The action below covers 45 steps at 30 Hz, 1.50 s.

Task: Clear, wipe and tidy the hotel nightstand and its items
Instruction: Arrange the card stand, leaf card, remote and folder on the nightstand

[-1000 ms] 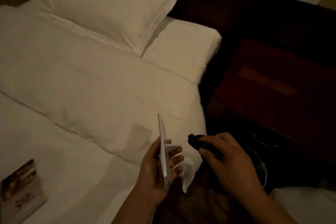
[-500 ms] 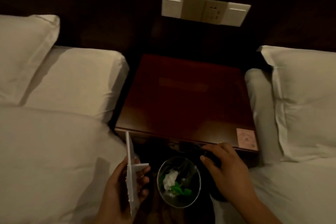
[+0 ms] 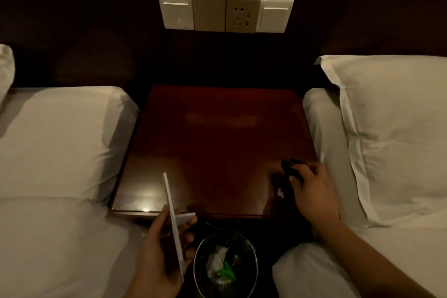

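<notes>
The dark red wooden nightstand [image 3: 217,143] stands between two white beds, its glossy top bare. My left hand [image 3: 157,254] holds a thin white card stand [image 3: 173,220] edge-on, upright, just in front of the nightstand's front left edge. My right hand [image 3: 314,191] grips a small black object [image 3: 291,169], likely a remote, and rests it over the nightstand's front right corner. The pink sticker seen earlier on that corner is hidden under my hand.
A round waste bin [image 3: 251,251] with white and green scraps stands on the floor below the nightstand's front edge, between my arms. Wall switches and a socket [image 3: 225,14] sit above. Pillows lie on the left bed [image 3: 60,133] and the right bed [image 3: 391,128].
My view swung from the left bed to the nightstand. My right hand rose from near the bin onto the nightstand's front right corner with the black object. My left hand keeps the card stand.
</notes>
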Each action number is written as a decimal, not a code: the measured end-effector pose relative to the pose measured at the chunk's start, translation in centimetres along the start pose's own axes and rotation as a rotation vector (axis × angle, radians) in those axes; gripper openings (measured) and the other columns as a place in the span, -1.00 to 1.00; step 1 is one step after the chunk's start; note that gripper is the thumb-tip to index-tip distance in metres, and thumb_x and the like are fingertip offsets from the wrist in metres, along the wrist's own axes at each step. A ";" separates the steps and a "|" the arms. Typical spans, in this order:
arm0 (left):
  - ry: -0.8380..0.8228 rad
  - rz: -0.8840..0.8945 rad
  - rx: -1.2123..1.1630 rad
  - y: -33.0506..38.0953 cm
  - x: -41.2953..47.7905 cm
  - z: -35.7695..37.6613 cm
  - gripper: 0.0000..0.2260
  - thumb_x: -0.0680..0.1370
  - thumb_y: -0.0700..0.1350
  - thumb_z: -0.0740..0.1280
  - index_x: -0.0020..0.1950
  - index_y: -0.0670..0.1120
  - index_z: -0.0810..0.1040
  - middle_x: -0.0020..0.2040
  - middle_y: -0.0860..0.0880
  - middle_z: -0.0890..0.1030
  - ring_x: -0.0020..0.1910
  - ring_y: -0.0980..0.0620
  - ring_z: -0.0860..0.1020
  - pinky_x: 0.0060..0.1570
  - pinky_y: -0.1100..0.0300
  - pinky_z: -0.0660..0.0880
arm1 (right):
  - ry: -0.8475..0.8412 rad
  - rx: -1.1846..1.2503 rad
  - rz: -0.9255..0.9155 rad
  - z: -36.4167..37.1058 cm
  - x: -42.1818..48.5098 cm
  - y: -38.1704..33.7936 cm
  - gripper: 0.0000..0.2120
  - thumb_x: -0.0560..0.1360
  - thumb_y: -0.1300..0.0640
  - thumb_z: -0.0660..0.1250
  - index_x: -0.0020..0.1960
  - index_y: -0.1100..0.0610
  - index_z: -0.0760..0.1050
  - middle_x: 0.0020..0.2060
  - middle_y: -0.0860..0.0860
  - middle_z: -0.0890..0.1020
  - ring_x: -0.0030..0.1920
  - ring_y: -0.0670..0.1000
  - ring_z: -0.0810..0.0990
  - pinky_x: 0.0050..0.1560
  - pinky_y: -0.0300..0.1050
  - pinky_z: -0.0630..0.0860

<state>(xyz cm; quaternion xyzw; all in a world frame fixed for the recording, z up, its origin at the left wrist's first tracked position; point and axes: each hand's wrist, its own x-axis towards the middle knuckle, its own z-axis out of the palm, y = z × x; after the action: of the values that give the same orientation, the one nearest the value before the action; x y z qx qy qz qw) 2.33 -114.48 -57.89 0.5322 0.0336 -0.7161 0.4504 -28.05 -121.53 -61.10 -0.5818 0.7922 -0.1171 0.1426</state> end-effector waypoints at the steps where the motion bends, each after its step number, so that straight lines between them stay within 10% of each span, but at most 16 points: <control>1: -0.008 -0.009 0.006 0.4 0.7 0.3 -0.61 0.43 0.15 0.37 0.00 -0.17 0.64 -0.18 -0.18 0.67 -0.47 -0.02 0.51 -0.61 0.20 0.38 | -0.066 -0.038 0.026 0.4 0.5 0.2 -0.61 0.56 -0.02 0.26 0.37 -0.02 0.39 0.28 0.15 0.38 0.10 0.26 0.47 0.06 0.12 0.52; 8: -0.053 -0.008 0.078 4.4 5.3 3.0 -0.53 0.55 0.19 0.28 -0.34 -0.09 0.74 -0.18 -0.14 0.66 -0.37 0.00 0.48 -0.42 0.16 0.33 | -0.007 -0.107 0.005 0.9 0.2 -2.3 -0.52 0.45 -0.03 0.41 0.34 0.01 0.45 0.30 0.10 0.44 0.22 0.22 0.44 0.22 0.14 0.43; 12: -0.037 -0.074 0.105 7.3 7.2 3.5 -0.49 0.50 0.26 0.32 -0.22 -0.18 0.75 -0.29 -0.15 0.64 -0.37 -0.08 0.56 -0.35 0.11 0.50 | -0.161 0.539 0.062 -0.4 -1.7 -11.6 -0.68 0.40 -0.32 0.29 0.10 -0.24 0.54 0.00 -0.25 0.63 0.03 -0.21 0.57 -0.04 -0.29 0.49; 16: -0.036 -0.075 0.135 9.4 7.9 4.5 -0.54 0.43 0.24 0.34 -0.22 -0.16 0.75 -0.27 -0.13 0.71 -0.41 -0.02 0.66 -0.51 0.12 0.56 | -0.490 0.899 0.163 -0.8 -2.0 -19.0 -0.60 0.33 -0.43 0.30 -0.01 -0.21 0.59 -0.17 -0.10 0.68 -0.22 -0.13 0.64 -0.28 -0.26 0.53; 20: -0.009 -0.056 0.093 10.6 9.5 4.9 -0.53 0.46 0.17 0.38 0.16 -0.18 0.64 0.05 -0.27 0.68 0.03 -0.25 0.68 -0.19 -0.03 0.62 | -0.528 0.782 0.036 -0.9 -0.4 -22.8 -0.71 0.29 -0.30 0.41 -0.04 -0.24 0.57 -0.19 -0.16 0.66 -0.24 -0.16 0.66 -0.28 -0.28 0.56; 26: 0.014 0.035 0.113 11.4 11.1 6.0 -0.62 0.49 -0.02 0.40 0.29 -0.06 0.54 0.14 -0.21 0.68 0.12 -0.21 0.64 -0.10 -0.03 0.58 | -0.298 0.291 -0.192 -0.2 3.0 -23.2 -0.85 0.55 -0.02 0.24 0.07 -0.12 0.54 -0.12 -0.15 0.68 -0.24 -0.18 0.62 -0.24 -0.23 0.61; 32: 0.044 0.257 0.558 11.4 12.9 4.6 -0.78 0.56 -0.13 0.38 0.19 0.03 0.52 0.16 -0.09 0.64 0.12 -0.04 0.61 -0.06 0.09 0.49 | -0.146 0.180 -0.161 0.1 10.0 -19.8 -0.84 0.57 0.06 0.25 0.09 -0.07 0.58 -0.19 -0.10 0.63 -0.36 -0.18 0.50 -0.39 -0.24 0.42; 36: 0.147 0.784 1.596 10.2 14.4 1.6 -0.57 0.50 0.09 0.38 0.36 0.16 0.44 0.34 0.07 0.44 0.39 0.02 0.34 0.33 -0.05 0.36 | -0.065 0.132 -0.155 0.8 14.1 -19.1 -0.83 0.58 0.04 0.23 0.11 -0.07 0.55 -0.14 -0.05 0.67 -0.25 -0.05 0.58 -0.36 -0.19 0.47; 45: 0.157 0.658 2.008 9.1 15.5 1.5 -0.50 0.56 0.29 0.12 0.50 0.26 0.20 0.52 -0.02 0.12 0.56 -0.09 0.02 0.48 -0.35 0.06 | -0.133 0.082 -0.158 3.3 14.4 -17.5 -0.79 0.60 0.05 0.19 0.18 0.01 0.52 -0.11 0.00 0.66 -0.27 -0.04 0.58 -0.39 -0.19 0.46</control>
<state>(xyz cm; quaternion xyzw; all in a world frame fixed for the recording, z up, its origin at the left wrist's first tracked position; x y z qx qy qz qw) 7.02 -130.07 -65.60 0.6881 -0.6902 -0.2220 -0.0276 -15.41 -140.48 -59.33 -0.6425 0.7272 -0.1211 0.2090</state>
